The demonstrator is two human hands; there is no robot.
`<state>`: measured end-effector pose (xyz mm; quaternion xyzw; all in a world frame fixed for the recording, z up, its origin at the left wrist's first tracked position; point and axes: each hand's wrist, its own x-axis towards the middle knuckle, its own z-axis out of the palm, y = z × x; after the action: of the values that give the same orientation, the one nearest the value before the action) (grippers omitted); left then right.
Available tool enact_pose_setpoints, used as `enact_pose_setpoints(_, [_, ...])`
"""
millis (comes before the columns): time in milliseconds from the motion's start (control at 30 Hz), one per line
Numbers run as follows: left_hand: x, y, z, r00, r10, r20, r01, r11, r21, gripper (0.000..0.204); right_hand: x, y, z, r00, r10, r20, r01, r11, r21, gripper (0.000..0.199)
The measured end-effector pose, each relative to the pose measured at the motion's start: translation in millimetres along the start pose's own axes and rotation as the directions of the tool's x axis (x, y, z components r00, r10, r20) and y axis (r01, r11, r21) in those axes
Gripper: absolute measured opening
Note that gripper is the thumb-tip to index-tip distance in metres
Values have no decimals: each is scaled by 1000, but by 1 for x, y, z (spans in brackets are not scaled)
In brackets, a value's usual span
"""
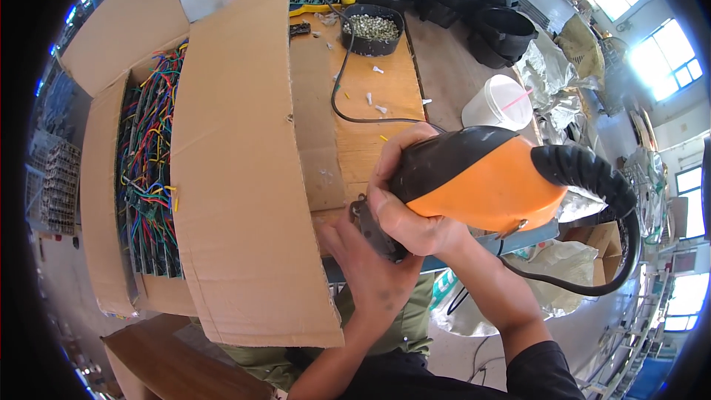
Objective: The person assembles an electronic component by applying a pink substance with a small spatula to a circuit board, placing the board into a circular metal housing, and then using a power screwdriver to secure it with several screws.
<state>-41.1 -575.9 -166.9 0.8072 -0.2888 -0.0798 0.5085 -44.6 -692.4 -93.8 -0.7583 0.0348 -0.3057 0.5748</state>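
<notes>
My right hand (415, 215) is wrapped round an orange and black corded power tool (496, 181), held above the table's front edge. A thick ribbed black sleeve (589, 174) leads from the tool's right end into a cable that loops down. My left hand (374, 274) grips a dark part with small holes (376, 233), just below the tool. The tool's working end and the exact contact with the part are hidden behind my hands. To the left of my hands stands the tall flap (244, 155) of an open cardboard box holding circuit boards with coloured wires (152, 170).
A black bowl (372, 47) of small pale pieces sits on the wooden board (370, 133), with loose white pieces around. A black cable (341, 96) curves across it. Black buckets (502, 30), a white tub (481, 104) and silvery sheeting (548, 67) stand farther right.
</notes>
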Motion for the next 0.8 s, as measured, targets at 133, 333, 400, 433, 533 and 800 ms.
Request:
enact_pose_setpoints(133, [1,0,2,1000,-5,0,5,999,-34,80,3,5,-2,1000,0,7,0,1000,-27,32])
enact_pose_setpoints(333, [0,-5,-3,999,6,34,-3,997,-77,100,9,4,-6,990,-90,111,98,993,-70,32])
enact_pose_setpoints(400, [-2,-9,-8,998,53,40,-48,993,-108,111,8,4,-7,993,-23,118,26,999,-23,32])
enact_pose_setpoints(433, [-3,-11,-11,998,35,47,-26,985,-170,111,6,4,-7,994,68,91,-69,998,13,31])
enact_pose_setpoints(533, [-3,-15,-16,997,-8,76,27,967,-255,111,0,10,-6,993,107,56,-108,994,21,30])
enact_pose_setpoints(800, [-27,-8,-46,971,-149,185,222,850,-478,82,1,22,-6,994,81,75,-93,979,184,33])
